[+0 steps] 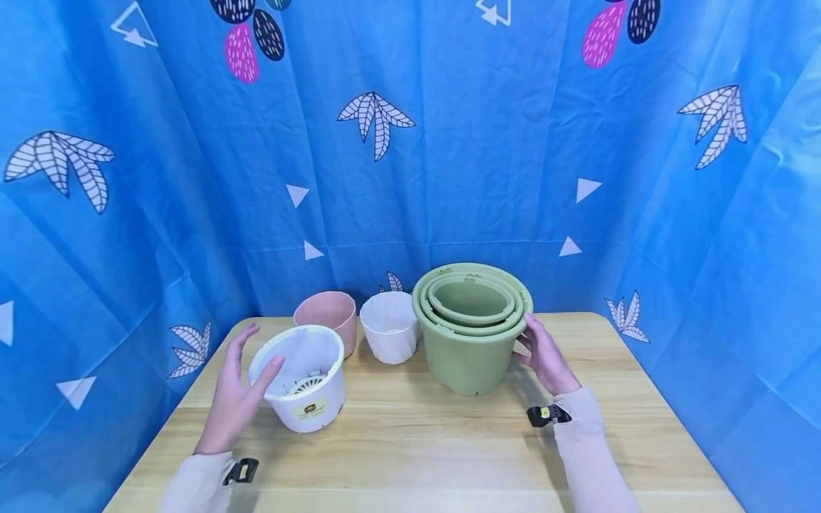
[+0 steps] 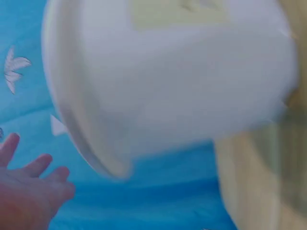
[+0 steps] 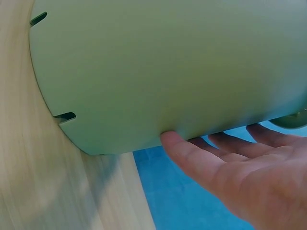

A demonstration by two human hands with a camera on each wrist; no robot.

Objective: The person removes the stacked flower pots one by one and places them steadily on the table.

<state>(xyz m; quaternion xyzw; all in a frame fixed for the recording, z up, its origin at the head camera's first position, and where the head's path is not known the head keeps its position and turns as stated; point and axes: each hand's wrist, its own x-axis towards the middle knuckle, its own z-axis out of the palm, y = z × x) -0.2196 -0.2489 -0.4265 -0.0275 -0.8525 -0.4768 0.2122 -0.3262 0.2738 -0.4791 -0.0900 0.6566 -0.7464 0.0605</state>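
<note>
In the head view my left hand (image 1: 236, 399) is at the left side of a white pot (image 1: 314, 410) with a slotted bottom and a yellowish label. Its fingers are spread and the thumb reaches over the near rim. The left wrist view shows the fingers (image 2: 36, 167) extended, apart from the pot's wall. To the right, a large green pot (image 1: 471, 363) has two smaller green pots (image 1: 474, 299) nested inside. My right hand (image 1: 546, 356) is at its right side, fingertips touching the outer wall; the right wrist view shows those fingers (image 3: 192, 155) loosely extended along it.
Behind the white pot stands a pink pot (image 1: 343, 313), with a smaller white pot (image 1: 390, 338) beside it, close to the green one. All rest on a wooden table (image 1: 410, 456). A blue patterned curtain (image 1: 481, 178) hangs right behind and along both sides.
</note>
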